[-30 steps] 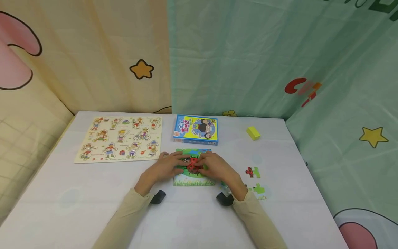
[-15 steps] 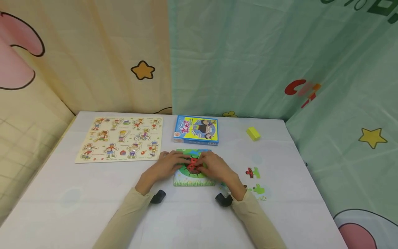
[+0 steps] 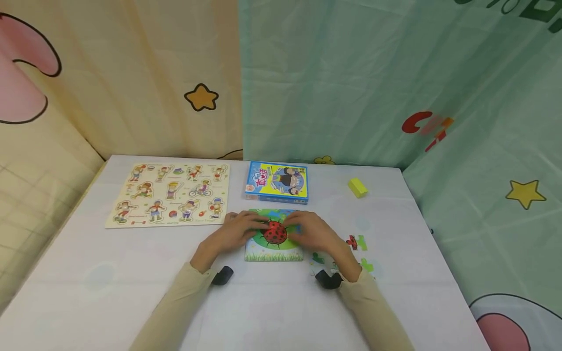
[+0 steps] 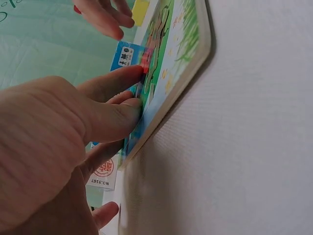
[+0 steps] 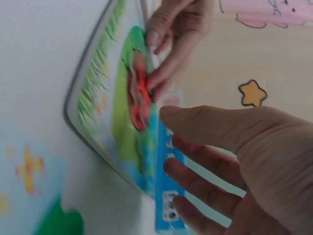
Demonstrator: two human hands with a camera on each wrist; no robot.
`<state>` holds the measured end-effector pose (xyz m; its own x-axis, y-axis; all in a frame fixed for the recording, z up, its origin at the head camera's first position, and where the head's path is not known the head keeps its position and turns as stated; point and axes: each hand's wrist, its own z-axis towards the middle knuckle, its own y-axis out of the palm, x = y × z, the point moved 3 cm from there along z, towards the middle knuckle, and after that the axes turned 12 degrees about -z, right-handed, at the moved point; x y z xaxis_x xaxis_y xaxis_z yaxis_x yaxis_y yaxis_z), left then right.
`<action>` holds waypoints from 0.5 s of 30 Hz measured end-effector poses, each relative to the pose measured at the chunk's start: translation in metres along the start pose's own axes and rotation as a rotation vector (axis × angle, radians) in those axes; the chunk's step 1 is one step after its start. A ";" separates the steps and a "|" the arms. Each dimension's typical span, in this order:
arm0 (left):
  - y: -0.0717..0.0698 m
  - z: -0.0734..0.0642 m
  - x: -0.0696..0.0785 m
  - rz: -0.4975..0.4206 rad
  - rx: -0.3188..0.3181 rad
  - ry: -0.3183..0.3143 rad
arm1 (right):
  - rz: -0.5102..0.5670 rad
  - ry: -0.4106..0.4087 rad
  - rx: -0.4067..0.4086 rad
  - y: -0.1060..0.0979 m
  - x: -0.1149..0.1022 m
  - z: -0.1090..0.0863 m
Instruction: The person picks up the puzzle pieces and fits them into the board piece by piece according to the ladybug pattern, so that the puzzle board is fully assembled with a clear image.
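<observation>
A picture puzzle board [image 3: 273, 255] lies on the white table, with a red spotted ladybug [image 3: 275, 234] at its centre. My left hand [image 3: 234, 232] rests on the board's left part. In the left wrist view its index fingertip [image 4: 139, 71] touches the ladybug's edge and its thumb lies on the board. Over the right side of the board hovers my right hand [image 3: 315, 234], fingers apart, nothing between them in the right wrist view. Loose jigsaw pieces lie right of the board: a red and green one [image 3: 352, 242], a green one [image 3: 366, 264], others partly under my right forearm.
A blue and yellow game box [image 3: 277, 183] stands just behind the puzzle board. To the back left lies a cream board with sports figures [image 3: 169, 196]. A yellow block [image 3: 357, 187] sits at the back right. Printed curtains [image 3: 320, 97] hang behind the table.
My right hand has drawn back to the right off the ladybug, its fingers spreading, so more of the ladybug shows. The left hand has stayed in place.
</observation>
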<state>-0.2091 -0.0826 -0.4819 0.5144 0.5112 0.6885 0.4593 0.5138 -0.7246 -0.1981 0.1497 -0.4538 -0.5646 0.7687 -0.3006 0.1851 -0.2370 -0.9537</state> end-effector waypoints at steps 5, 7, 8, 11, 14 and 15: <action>0.000 -0.001 0.002 -0.001 -0.004 -0.005 | 0.025 0.074 0.024 -0.017 0.017 -0.024; 0.000 0.000 0.002 0.000 -0.004 -0.002 | 0.040 0.105 0.031 -0.023 0.026 -0.035; 0.000 0.000 0.003 0.001 -0.002 0.000 | 0.046 0.123 0.035 -0.025 0.030 -0.041; 0.000 0.000 0.004 0.004 0.006 0.004 | 0.057 0.175 0.054 -0.031 0.046 -0.060; 0.000 0.000 0.003 -0.002 0.007 0.002 | 0.066 0.227 0.066 -0.034 0.063 -0.080; 0.000 0.000 0.003 -0.005 0.007 0.000 | 0.068 0.240 0.071 -0.035 0.069 -0.087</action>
<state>-0.2073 -0.0812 -0.4802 0.5121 0.5088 0.6920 0.4569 0.5209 -0.7211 -0.1734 0.2625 -0.4405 -0.3440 0.8667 -0.3613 0.1541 -0.3275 -0.9322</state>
